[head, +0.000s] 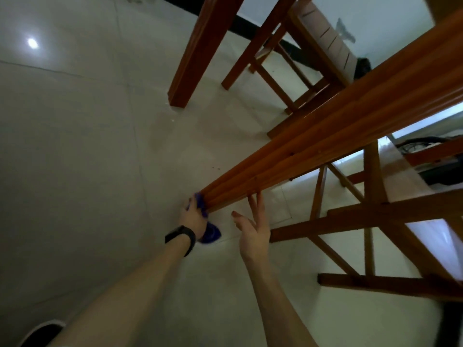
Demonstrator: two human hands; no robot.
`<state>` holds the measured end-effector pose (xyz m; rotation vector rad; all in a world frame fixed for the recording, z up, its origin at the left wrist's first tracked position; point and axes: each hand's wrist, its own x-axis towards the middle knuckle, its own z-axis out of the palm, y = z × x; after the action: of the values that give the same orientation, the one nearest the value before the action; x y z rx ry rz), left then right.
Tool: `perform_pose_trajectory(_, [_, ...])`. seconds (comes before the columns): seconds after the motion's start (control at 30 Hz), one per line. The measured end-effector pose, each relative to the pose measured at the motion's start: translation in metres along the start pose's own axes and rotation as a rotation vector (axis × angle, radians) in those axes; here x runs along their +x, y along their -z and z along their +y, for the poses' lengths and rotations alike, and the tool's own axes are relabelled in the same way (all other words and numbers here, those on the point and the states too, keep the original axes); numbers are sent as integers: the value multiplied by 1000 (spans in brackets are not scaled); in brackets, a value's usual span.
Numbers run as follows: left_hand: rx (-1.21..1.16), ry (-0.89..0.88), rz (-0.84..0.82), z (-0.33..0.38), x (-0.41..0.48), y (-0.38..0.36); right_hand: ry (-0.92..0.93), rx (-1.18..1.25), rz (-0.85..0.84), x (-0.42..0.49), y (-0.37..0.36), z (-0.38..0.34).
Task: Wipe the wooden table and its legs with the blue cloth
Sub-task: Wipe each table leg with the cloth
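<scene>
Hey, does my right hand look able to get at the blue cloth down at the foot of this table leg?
Probably yes. The right hand is open, fingertips on the table leg, with only bare floor between it and the loose end of the blue cloth, below the left hand gripping it.

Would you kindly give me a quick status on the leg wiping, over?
Left hand grips cloth at foot of leg. Right hand open, touching leg. Chair close on the right, not blocking.
</scene>
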<state>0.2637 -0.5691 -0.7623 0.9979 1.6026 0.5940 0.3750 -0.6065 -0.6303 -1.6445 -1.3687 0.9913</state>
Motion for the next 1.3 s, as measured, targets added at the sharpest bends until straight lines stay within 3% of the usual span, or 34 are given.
perform_pose_trajectory(0.07, [128,144,-307,-14,2,4,-38,-17,-13,0,0,-5])
perform_pose_trajectory(0.1, [85,162,-371,-13,1,8,-57,-21,-20,0,1,-7])
perform_pose_trajectory(0.2, [-316,249,-299,14,-12,17,-120,-82,-21,-1,4,-9])
perform_pose_trajectory(0.27, [-581,399,-447,35,-32,20,-217,-203,-63,-3,4,-2])
perform_pose_trajectory(0.37, [-594,375,-643,52,-65,21,-358,-194,-168,-14,-2,17])
perform_pose_trajectory(0.57, [-389,403,-566,48,-69,35,-414,52,-160,-40,-9,53])
perform_pose_trajectory(0.67, [-169,345,-550,56,-78,48,-377,-27,-130,-42,-17,65])
perform_pose_trajectory(0.77, [-115,220,-380,74,-80,59,-403,-23,130,-28,-15,66])
perform_pose_trajectory(0.83, [-87,101,-173,87,-76,70,-365,168,327,-17,-13,50])
perform_pose_trajectory(0.9, [-84,-57,-3,104,-73,78,-219,361,539,-10,-12,21])
perform_pose_trajectory(1.0, [-134,-233,32,134,-81,76,29,301,717,-2,-34,-11])
perform_pose_trajectory(1.07, [-141,-270,8,148,-88,68,87,197,609,0,-64,-11])
perform_pose_trajectory(1.1, [-149,-274,18,150,-90,64,30,169,515,-1,-78,1])
perform_pose_trajectory(1.17, [-132,-255,49,152,-93,61,-180,125,284,-2,-96,43])
perform_pose_trajectory(1.23, [-93,-236,73,151,-92,64,-432,1,-58,-13,-102,83])
perform_pose_trajectory(1.27, [-63,-225,88,149,-89,66,-534,29,-105,-17,-100,97])
perform_pose_trajectory(1.3, [-20,-219,99,148,-87,67,-598,125,-27,-20,-96,103])
